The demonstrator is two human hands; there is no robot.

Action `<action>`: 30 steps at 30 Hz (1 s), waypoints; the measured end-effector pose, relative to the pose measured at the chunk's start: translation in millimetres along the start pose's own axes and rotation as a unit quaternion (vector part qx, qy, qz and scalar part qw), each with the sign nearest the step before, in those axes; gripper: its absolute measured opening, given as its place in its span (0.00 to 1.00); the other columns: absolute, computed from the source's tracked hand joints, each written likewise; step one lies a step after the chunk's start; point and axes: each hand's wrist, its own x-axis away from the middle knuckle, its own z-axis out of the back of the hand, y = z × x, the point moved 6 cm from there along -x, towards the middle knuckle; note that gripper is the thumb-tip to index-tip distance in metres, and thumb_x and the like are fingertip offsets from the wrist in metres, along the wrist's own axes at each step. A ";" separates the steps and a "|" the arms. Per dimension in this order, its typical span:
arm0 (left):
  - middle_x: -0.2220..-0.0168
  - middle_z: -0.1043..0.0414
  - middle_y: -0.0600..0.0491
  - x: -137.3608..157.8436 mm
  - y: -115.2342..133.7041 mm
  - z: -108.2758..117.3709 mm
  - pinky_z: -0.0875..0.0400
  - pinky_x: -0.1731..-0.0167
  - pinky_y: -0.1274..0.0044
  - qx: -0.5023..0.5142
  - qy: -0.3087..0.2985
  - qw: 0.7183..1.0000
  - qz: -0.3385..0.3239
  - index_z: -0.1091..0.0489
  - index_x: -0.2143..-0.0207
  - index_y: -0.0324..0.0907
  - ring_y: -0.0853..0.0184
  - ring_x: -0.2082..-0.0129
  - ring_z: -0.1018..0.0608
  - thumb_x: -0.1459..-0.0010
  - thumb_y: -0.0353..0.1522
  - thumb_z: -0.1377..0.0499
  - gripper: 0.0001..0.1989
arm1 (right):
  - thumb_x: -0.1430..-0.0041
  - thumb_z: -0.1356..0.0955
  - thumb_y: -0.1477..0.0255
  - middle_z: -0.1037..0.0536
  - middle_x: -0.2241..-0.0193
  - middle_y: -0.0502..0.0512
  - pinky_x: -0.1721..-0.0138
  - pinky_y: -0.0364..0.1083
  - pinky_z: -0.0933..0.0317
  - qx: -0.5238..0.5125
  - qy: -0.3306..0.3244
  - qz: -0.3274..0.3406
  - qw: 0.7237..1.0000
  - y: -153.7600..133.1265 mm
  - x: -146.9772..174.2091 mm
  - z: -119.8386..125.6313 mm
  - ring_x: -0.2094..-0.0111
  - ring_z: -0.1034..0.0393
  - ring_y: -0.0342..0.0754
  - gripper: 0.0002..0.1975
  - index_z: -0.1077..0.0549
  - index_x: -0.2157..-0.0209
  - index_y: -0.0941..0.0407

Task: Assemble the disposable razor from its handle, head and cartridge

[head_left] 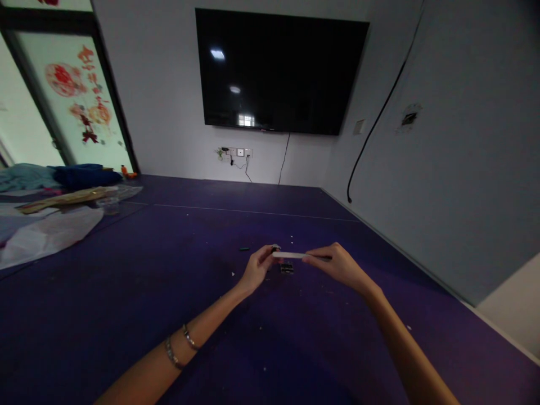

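My left hand (pixel 258 268) is closed, pinching a small dark and silvery piece (pixel 275 247) too small to name. In my right hand (pixel 341 264), the fingers are pinched on a thin, pale flat strip (pixel 291 255) that looks dark near the grip. The strip lies level, and its far tip reaches my left fingertips and the small piece. Whether the tip touches that piece, I cannot tell. Just below the strip, a small dark rectangular item (pixel 287 269) rests on the purple surface (pixel 270 337). A short dark green stick (pixel 244 248) lies left of my hands.
Tiny white scraps (pixel 233 274) are scattered around. At the left lie white sheeting (pixel 54 236), a flat brownish piece (pixel 70 198) and blue cloth (pixel 86 175). A television (pixel 280 73) hangs on the far wall; a black cable (pixel 379 112) dangles at the right wall.
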 end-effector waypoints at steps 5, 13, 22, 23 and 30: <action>0.72 0.27 0.51 0.0 1.6 -1.3 0.33 0.64 0.75 -0.009 -0.008 1.000 -0.010 0.31 0.68 0.39 0.66 0.70 0.25 0.48 0.38 0.41 0.11 | 0.46 0.36 0.58 0.20 0.72 0.52 0.71 0.45 0.40 -0.016 0.014 -0.010 1.000 4.8 -0.7 0.2 0.72 0.29 0.50 0.17 0.20 0.67 0.52; 0.74 0.28 0.53 0.2 0.4 -1.2 0.32 0.66 0.76 0.002 0.003 1.000 0.001 0.32 0.68 0.39 0.68 0.72 0.25 0.49 0.38 0.41 0.11 | 0.46 0.36 0.57 0.20 0.71 0.52 0.68 0.45 0.39 -0.043 -0.003 -0.018 0.999 10.9 -0.3 -4.1 0.69 0.29 0.51 0.18 0.21 0.68 0.54; 0.82 0.36 0.62 13.3 -14.9 -14.1 0.54 0.93 0.85 0.073 0.046 0.988 0.132 0.42 0.70 0.42 0.79 0.93 0.41 0.48 0.43 0.44 0.14 | 0.46 0.36 0.57 0.20 0.65 0.55 0.63 0.48 0.37 -0.002 0.089 -0.025 0.996 17.0 -1.7 0.4 0.65 0.27 0.54 0.17 0.21 0.65 0.52; 0.82 0.37 0.62 16.0 -17.4 -17.3 0.55 0.93 0.86 0.094 0.053 0.982 0.154 0.42 0.71 0.42 0.80 0.94 0.43 0.49 0.42 0.44 0.14 | 0.46 0.36 0.58 0.20 0.64 0.55 0.63 0.48 0.37 0.009 0.099 -0.022 0.995 17.3 -1.8 -0.7 0.65 0.26 0.54 0.17 0.21 0.65 0.52; 0.85 0.45 0.65 31.2 -26.5 -29.0 0.60 0.91 0.85 0.197 0.091 0.933 0.287 0.43 0.72 0.41 0.83 0.93 0.49 0.48 0.34 0.42 0.10 | 0.45 0.36 0.57 0.20 0.65 0.53 0.65 0.47 0.37 0.002 0.049 -0.002 0.999 27.0 -4.0 -24.8 0.66 0.26 0.54 0.17 0.21 0.65 0.51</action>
